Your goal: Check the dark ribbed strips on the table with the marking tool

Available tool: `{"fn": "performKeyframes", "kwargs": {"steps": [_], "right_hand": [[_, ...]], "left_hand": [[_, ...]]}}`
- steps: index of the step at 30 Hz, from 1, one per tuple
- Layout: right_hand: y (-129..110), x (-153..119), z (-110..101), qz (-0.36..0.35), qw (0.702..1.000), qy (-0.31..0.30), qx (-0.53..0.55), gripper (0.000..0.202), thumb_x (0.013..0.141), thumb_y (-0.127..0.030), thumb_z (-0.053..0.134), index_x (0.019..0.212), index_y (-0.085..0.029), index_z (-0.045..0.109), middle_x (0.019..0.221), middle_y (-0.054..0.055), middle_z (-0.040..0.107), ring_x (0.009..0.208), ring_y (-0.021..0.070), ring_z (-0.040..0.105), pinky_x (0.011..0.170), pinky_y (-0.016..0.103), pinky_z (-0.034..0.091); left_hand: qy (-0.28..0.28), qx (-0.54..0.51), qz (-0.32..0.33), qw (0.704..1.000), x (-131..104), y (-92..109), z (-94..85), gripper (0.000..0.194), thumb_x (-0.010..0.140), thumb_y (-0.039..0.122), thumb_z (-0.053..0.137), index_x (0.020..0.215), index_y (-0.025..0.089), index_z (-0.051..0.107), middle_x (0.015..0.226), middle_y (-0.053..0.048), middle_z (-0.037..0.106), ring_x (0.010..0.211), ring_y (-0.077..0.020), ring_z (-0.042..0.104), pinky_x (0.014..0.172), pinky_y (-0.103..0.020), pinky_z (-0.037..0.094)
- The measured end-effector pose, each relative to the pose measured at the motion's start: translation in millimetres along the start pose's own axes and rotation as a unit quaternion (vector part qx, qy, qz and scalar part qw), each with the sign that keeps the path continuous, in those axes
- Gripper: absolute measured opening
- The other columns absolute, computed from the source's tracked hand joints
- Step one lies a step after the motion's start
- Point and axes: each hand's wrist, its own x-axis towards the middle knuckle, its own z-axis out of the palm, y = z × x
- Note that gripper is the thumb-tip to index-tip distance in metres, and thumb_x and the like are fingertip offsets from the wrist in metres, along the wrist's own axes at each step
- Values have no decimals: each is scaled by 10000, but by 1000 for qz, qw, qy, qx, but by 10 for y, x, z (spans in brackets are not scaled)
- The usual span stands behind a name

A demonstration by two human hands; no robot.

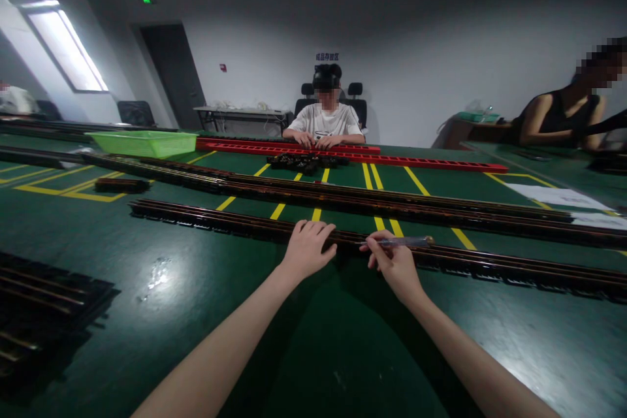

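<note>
A long dark rail strip [490, 260] with thin copper-coloured lines runs across the green table in front of me. My left hand [308, 249] rests on this strip near its middle, palm down with the fingers spread. Just to the right, my right hand [392, 261] is closed round a slim clear tool [406, 241] like a pen or screwdriver. Its thin tip points left, close to the strip; whether it touches cannot be made out.
Beyond lie more long dark strips [421, 207], a short dark piece [122, 185], a green bin [144, 143] and red slotted bars [431, 162]. A person [326, 119] sits opposite, hands at a dark pile [306, 162]. More strips [44, 300] lie left; papers [558, 196] right.
</note>
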Motion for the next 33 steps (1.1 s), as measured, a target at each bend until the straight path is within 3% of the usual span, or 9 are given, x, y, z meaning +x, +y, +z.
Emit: {"fn": "performKeyframes", "kwargs": {"steps": [8,33], "right_hand": [[-12,-5,8,8,1000,0,1,323,829,-499,547,797,-177,548,738,80,700,434,120,560,409,238,414],[-35,-16,16,19,998,29,47,369,791,-543,578,805,-176,548,692,65,679,436,126,558,401,237,397]], "left_hand": [[0,11,-12,1000,15,6,19,329,885,408,472,1116,195,569,1099,-49,643,1028,-211,567,969,-416,376],[27,15,-11,999,-3,16,73,303,895,334,461,1139,194,571,1116,-56,640,1058,-220,555,986,-446,355]]}}
